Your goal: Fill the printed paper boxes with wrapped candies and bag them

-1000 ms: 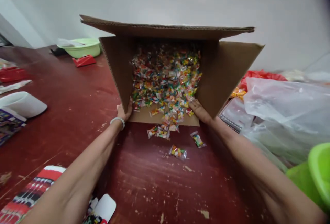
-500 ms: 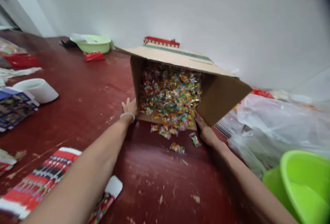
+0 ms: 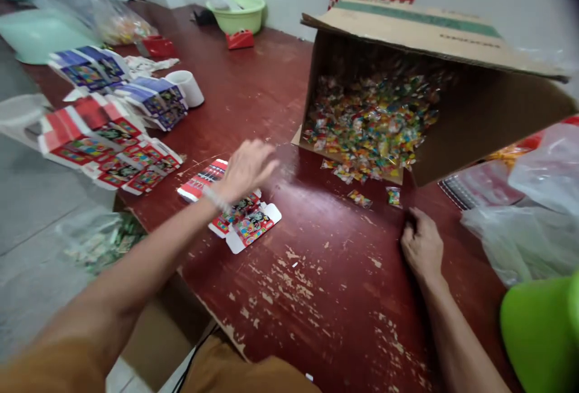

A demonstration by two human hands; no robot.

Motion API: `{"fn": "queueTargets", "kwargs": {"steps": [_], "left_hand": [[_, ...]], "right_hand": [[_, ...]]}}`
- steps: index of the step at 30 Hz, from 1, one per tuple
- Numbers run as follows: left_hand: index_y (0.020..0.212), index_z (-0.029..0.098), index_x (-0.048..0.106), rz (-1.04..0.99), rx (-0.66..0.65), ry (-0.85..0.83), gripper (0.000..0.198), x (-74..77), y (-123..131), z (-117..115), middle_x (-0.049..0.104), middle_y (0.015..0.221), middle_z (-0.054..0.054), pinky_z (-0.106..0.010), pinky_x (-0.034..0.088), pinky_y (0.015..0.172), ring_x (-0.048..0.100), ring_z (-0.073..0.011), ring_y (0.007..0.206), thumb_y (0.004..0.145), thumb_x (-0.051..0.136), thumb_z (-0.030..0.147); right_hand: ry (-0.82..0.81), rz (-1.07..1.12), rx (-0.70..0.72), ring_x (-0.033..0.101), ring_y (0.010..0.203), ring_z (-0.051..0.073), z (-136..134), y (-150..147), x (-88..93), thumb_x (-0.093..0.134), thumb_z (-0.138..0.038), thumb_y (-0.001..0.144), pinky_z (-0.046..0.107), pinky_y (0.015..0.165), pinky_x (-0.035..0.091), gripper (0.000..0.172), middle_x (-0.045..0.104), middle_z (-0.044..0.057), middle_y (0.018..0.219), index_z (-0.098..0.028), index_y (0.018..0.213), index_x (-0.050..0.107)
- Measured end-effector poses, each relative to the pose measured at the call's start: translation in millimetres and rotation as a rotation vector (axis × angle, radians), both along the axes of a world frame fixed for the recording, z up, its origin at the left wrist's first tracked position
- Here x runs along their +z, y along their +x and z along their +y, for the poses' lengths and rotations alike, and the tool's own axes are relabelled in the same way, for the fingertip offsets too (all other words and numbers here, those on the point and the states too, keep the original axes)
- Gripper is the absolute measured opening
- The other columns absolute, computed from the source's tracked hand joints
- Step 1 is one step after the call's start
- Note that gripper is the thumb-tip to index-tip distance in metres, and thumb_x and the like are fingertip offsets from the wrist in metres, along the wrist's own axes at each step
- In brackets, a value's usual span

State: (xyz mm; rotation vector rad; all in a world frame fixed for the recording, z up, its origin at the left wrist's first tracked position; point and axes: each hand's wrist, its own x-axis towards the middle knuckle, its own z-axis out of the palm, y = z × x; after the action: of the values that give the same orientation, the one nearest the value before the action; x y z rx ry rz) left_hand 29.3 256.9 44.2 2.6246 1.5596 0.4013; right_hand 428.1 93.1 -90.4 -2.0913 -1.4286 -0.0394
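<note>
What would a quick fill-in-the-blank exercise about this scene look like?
The cardboard box lies tipped on its ____.
Small colourful packets lie spilled from it, a few on a table painted dark ____.
The left hand wears a pale ____ on its wrist.

Missing words: side, red, bracelet.
</note>
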Motion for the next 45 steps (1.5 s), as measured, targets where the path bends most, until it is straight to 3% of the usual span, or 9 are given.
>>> {"fn": "queueTargets", "kwargs": {"steps": [4, 7, 18, 22, 26, 28, 32, 39, 45], "left_hand": [[0.115, 0.013, 0.065, 0.296, 0.211, 0.014, 0.056, -30.2, -44.4, -110.0, 0.063, 0.106, -0.018, -0.042, 0.042, 0.079, 0.055, -0.034, 0.098, 0.092, 0.051, 0.063], [0.117, 0.017, 0.065, 0.276, 0.276, -0.08, 0.053, -47.3, -47.0, -143.8, 0.063, 0.112, -0.018, -0.042, 0.039, 0.077, 0.054, -0.0357, 0.102, 0.09, 0.054, 0.061], [0.1, 0.018, 0.067, 0.011, 0.33, -0.105, 0.024, -45.8, -32.7, -153.5, 0.062, 0.116, -0.018, -0.045, 0.036, 0.088, 0.05, -0.0361, 0.109, 0.087, 0.068, 0.038], [0.095, 0.018, 0.065, -0.193, 0.341, -0.104, 0.019, -42.2, -30.5, -152.6, 0.064, 0.11, -0.016, -0.044, 0.037, 0.089, 0.052, -0.0356, 0.11, 0.08, 0.072, 0.027], [0.08, 0.021, 0.059, -0.459, 0.362, -0.204, 0.013, -34.7, -33.1, -151.1, 0.063, 0.078, -0.004, -0.036, 0.041, 0.073, 0.059, -0.0266, 0.082, 0.079, 0.067, 0.031], [0.073, 0.021, 0.055, -0.606, 0.335, -0.29, 0.019, -28.7, -33.4, -157.4, 0.059, 0.068, 0.001, -0.031, 0.042, 0.065, 0.057, -0.0209, 0.069, 0.075, 0.069, 0.034], [0.069, 0.02, 0.051, -0.868, 0.227, -0.486, 0.03, -18.3, -29.7, -186.1, 0.056, 0.064, 0.005, -0.026, 0.042, 0.056, 0.053, -0.0138, 0.058, 0.066, 0.075, 0.038], [0.077, 0.018, 0.058, -1.129, 0.153, -0.795, 0.042, -12.4, -27.1, -213.8, 0.064, 0.073, 0.001, -0.027, 0.05, 0.062, 0.061, -0.0157, 0.065, 0.063, 0.085, 0.046], [0.102, 0.015, 0.068, -1.377, -0.026, -1.56, 0.057, -6.3, -18.9, -201.8, 0.076, 0.09, -0.013, -0.046, 0.057, 0.079, 0.073, -0.0291, 0.083, 0.081, 0.064, 0.068]], "right_hand": [[0.037, -0.078, 0.062, 0.06, 0.117, 0.034, -16.2, -21.1, -3.7, 0.04, -0.032, 0.091, 0.052, 0.104, 0.047, 0.042, 0.067, 0.02, 0.121, -0.012, 0.118, 0.065], [0.026, -0.096, 0.096, 0.062, 0.113, 0.035, -21.3, -26.7, -3.7, 0.04, -0.032, 0.09, 0.053, 0.102, 0.047, 0.04, 0.068, 0.019, 0.118, -0.013, 0.115, 0.066], [0.091, 0.02, 0.047, 0.06, 0.111, 0.035, -47.6, -62.8, -3.0, 0.046, -0.032, 0.085, 0.055, 0.1, 0.046, 0.043, 0.066, 0.021, 0.12, -0.013, 0.119, 0.064], [0.146, 0.196, 0.09, 0.059, 0.114, 0.035, -55.4, -99.8, 4.5, 0.046, -0.032, 0.085, 0.058, 0.104, 0.043, 0.043, 0.065, 0.022, 0.122, -0.012, 0.12, 0.063], [0.173, 0.371, 0.247, 0.065, 0.104, 0.029, -62.6, -159.5, 28.5, 0.048, -0.033, 0.089, 0.049, 0.093, 0.053, 0.04, 0.067, 0.017, 0.119, -0.018, 0.123, 0.061], [0.206, 0.496, 0.365, 0.064, 0.106, 0.028, -64.2, -191.4, 49.3, 0.05, -0.032, 0.091, 0.047, 0.089, 0.055, 0.038, 0.066, 0.016, 0.121, -0.02, 0.126, 0.06], [0.254, 0.513, 0.6, 0.056, 0.12, 0.028, -60.9, -234.6, 88.5, 0.061, -0.033, 0.09, 0.049, 0.102, 0.048, 0.024, 0.06, 0.012, 0.125, -0.024, 0.112, 0.066], [0.096, 0.724, 0.764, 0.059, 0.09, 0.02, -50.3, -232.8, 107.8, 0.069, -0.027, 0.081, 0.034, 0.075, 0.055, 0.006, 0.056, 0.007, 0.106, -0.022, 0.083, 0.065], [-0.04, 0.866, 0.89, 0.059, 0.109, 0.023, -45.6, -224.0, 116.3, 0.067, -0.038, 0.085, 0.039, 0.087, 0.054, 0.017, 0.054, 0.007, 0.128, -0.022, 0.081, 0.064]]}}
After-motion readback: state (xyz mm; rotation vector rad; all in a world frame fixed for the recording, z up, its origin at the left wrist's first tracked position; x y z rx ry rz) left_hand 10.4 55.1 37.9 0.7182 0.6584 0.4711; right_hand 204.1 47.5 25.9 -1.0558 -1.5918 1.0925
